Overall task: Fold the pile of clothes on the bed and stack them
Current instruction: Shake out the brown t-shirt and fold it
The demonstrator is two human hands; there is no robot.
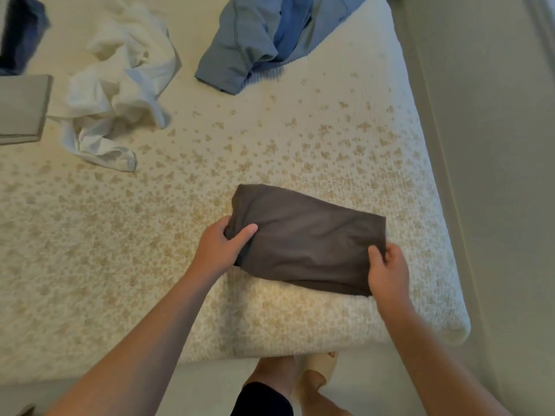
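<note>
While lying folded on the bed (120, 250), the brown garment (306, 241) is being held | left hand (219, 250) gripping its left end | right hand (387, 271) pinching its right corner

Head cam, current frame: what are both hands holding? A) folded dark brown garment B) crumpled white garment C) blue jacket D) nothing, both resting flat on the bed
A: the left hand and the right hand each grip an end of the folded dark brown garment, while the white garment and blue jacket lie untouched farther up the bed.

Single head view, looking steeply down, close over bed (270, 139) corner.
</note>
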